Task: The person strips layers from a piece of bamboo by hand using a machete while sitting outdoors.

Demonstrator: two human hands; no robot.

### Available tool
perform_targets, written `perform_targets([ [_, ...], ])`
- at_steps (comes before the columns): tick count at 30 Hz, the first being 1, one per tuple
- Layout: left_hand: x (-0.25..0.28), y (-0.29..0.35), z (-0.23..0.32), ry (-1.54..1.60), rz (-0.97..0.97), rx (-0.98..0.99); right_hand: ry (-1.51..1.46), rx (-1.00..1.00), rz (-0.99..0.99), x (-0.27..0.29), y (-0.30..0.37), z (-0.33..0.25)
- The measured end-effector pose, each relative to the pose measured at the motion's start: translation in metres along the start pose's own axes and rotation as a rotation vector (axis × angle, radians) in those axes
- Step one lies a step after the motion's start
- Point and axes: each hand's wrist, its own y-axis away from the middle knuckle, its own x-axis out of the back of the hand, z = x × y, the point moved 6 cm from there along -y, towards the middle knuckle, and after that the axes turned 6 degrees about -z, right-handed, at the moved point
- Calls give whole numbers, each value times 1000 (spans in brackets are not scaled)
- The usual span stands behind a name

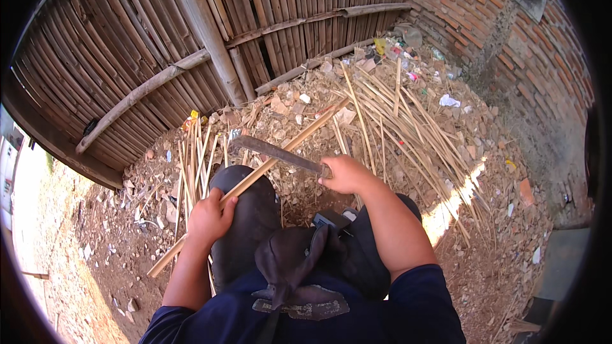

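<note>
My left hand (211,216) is closed around a long pale bamboo strip (303,134). The strip slants from low on the left, across my left knee, up to the far middle. In my right hand (345,174) is a machete (278,155) with a dark, worn blade, gripped by its handle, which my fingers mostly hide. Its blade points left and crosses the strip just beyond my left knee. Whether the edge touches the strip or passes over it, I cannot tell.
Many cut bamboo strips (415,129) lie in a loose heap ahead on the right; several more (191,159) stand beyond my left knee. Rubble and litter cover the ground. A bamboo fence (140,44) rises at the far left, a brick wall (535,57) at the right.
</note>
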Motion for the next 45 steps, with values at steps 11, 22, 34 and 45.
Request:
perform_targets([
  [11,-3,0,-4,0,0,7,3,-35,-39,-1,-1,1],
  [22,-4,-1,-5,2,-18,29,-13,-16,-45,2,1,-3],
  [34,-4,-2,-2,-21,10,9,-10,-22,-31,5,5,-6],
  [45,-10,-1,-9,-7,11,23,17,-5,14,15,17,-20],
])
